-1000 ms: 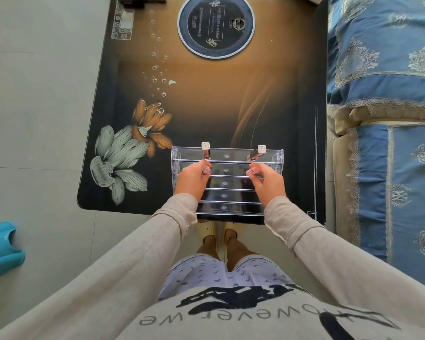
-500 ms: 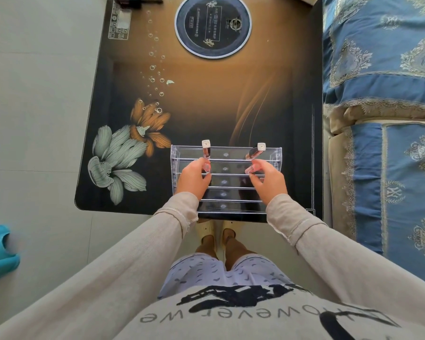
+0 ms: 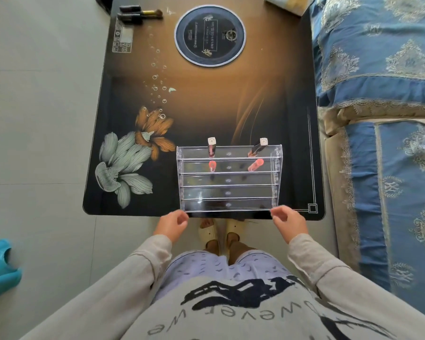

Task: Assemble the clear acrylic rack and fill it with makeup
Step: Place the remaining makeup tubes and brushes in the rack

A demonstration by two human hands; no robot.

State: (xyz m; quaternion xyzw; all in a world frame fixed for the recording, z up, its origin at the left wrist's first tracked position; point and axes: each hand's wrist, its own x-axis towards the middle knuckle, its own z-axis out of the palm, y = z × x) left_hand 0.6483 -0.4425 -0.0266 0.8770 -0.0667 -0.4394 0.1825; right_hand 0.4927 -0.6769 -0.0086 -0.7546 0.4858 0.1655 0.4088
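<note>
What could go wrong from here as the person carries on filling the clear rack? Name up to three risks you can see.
1. The rack stands right at the near edge of the table, with the left hand and right hand at its front corners; a nudge could tip it off.
2. The right lip gloss leans in the top tier, so it may topple.
3. The brush and tubes lie at the far corner; reaching over might knock the rack.

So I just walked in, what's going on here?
A person stands at the table with the clear acrylic rack assembled near its front edge. Two lip gloss tubes sit in the back row. The left hand and right hand hover by the rack's near corners, holding nothing. More makeup lies at the far left corner.
</note>
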